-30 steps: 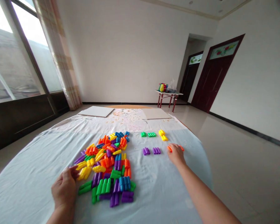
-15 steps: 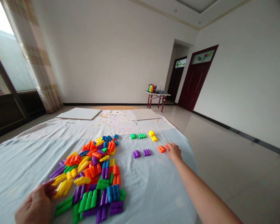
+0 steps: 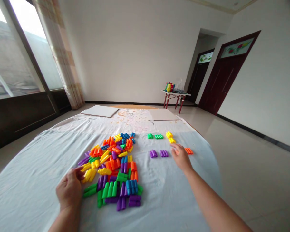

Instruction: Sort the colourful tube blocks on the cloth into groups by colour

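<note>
Most of the ribbed plastic blocks lie in a mixed heap [image 3: 113, 165] left of centre on the cloth-covered desk [image 3: 169, 196], so the sorting-out looks barely begun. To the right, a few sit apart by colour: green pair [image 3: 159, 136] and yellow pair [image 3: 172, 140] on the far side, purple pair [image 3: 164, 153] nearer, one orange block [image 3: 188, 150] visible rightmost. The right hand [image 3: 182, 158] is between purple and orange, its grip loosely curled; I can't tell whether it holds anything. The left hand [image 3: 69, 188] has a narrow grip against a yellow block [image 3: 86, 166] at the heap's left edge, perhaps pinching it.
</note>
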`<state>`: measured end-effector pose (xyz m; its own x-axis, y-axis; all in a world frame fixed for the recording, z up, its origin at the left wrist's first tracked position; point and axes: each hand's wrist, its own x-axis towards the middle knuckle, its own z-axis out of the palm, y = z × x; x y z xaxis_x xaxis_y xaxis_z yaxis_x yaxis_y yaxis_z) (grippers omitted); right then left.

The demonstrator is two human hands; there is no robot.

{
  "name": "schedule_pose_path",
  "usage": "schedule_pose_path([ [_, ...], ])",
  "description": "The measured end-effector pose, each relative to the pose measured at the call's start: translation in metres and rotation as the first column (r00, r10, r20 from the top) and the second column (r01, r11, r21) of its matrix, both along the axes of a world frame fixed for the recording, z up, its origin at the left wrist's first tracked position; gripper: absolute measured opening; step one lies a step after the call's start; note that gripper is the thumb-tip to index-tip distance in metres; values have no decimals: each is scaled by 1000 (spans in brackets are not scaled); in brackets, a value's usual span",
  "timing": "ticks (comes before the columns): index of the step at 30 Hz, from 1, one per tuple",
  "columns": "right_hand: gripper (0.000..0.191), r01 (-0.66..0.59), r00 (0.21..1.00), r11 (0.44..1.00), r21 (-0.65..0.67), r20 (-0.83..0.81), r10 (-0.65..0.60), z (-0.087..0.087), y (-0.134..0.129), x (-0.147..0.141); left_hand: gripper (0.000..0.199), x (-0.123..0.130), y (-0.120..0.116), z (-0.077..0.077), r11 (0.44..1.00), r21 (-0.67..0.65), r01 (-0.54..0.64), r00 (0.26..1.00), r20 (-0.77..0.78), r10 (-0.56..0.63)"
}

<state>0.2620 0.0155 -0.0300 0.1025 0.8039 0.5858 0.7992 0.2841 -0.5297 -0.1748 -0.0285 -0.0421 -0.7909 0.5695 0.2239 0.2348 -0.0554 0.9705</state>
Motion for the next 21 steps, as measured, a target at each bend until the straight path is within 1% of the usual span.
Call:
schedule_pose_path([
  [1, 28, -121, 992, 993, -13, -41, 120, 3, -7, -20, 40, 1, -1, 1, 1000, -3, 9, 999, 40, -9],
  [2, 26, -239, 970, 969, -55, -65, 235, 6, -14, -41, 40, 1, -1, 1, 1000, -4, 17, 997, 78, -16],
  [3, 25, -347, 937, 932, -111, -80, 339, 8, -20, -60, 40, 2, -1, 1, 1000, -2, 21, 994, 109, -21],
  [4, 25, -417, 909, 895, -155, -91, 408, 10, -26, -79, 40, 2, -2, 1, 1000, 0, 23, 991, 131, -23],
  [6, 26, -486, 874, 850, -203, -95, 477, 9, -32, -109, 39, 3, -2, 0, 1000, 5, 28, 986, 163, -28],
  [9, 38, -516, 854, 810, -279, -94, 511, 4, -31, -138, 39, 2, -2, -1, 999, 15, 36, 981, 189, -38],
  [11, 45, -517, 851, 794, -320, -95, 516, 0, -27, -149, 38, 1, -2, -2, 999, 20, 39, 979, 200, -42],
  [13, 47, -510, 853, 792, -335, -78, 516, -2, -24, -154, 38, 0, -2, -3, 999, 21, 43, 977, 209, -46],
  [15, 44, -497, 854, 792, -353, -38, 519, 0, -23, -154, 37, 0, -2, -3, 999, 20, 44, 976, 213, -47],
  [17, 41, -468, 862, 801, -373, 8, 507, 4, -24, -148, 37, 0, -2, -3, 999, 21, 45, 975, 217, -48],
  [21, 42, -410, 881, 831, -376, 72, 467, 10, -30, -123, 40, 1, -3, -1, 998, 22, 53, 974, 219, -56],
])
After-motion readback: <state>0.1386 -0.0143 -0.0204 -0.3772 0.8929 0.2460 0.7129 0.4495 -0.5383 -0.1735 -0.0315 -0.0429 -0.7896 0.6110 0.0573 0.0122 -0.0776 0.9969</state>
